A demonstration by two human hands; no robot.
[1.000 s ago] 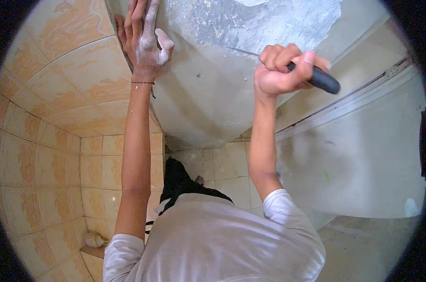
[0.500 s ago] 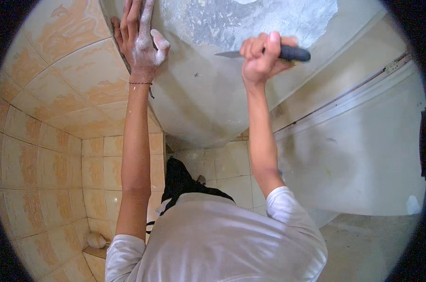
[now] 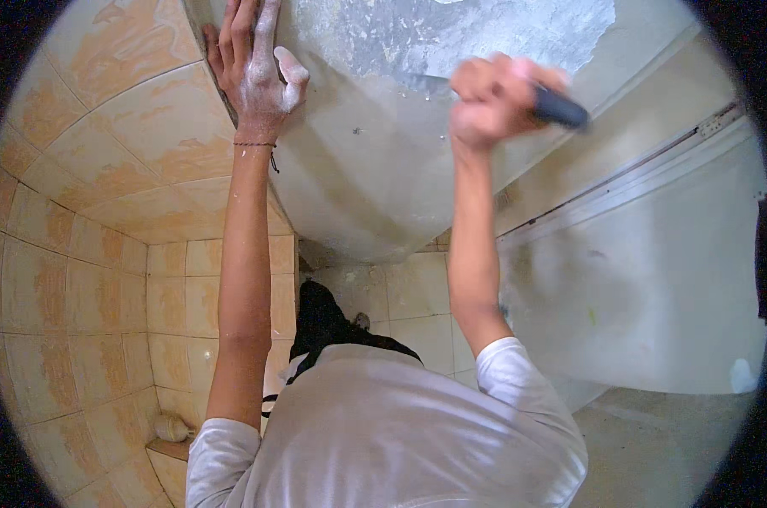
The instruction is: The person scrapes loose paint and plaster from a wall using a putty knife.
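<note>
Up at the left, my left hand, dusted with white powder, lies flat against the wall near its tiled edge. Its fingers are stretched out and hold nothing; their tips run out of the top of the picture. My right hand, blurred by motion, is wrapped round the dark handle of a knife. Its thin blade points left and meets the lower edge of a bare grey patch where the wall's coating is gone. Small pale flakes show just below the blade.
Cream and orange tiles cover the wall on the left. A small round pale object rests on a corner ledge. To the right stands a pale door-like panel beside a long frame strip. Light floor tiles lie below.
My right hand has moved slightly right with the knife, whose handle end has tipped downward. Small flakes now show below the blade. My left hand stays against the wall.
</note>
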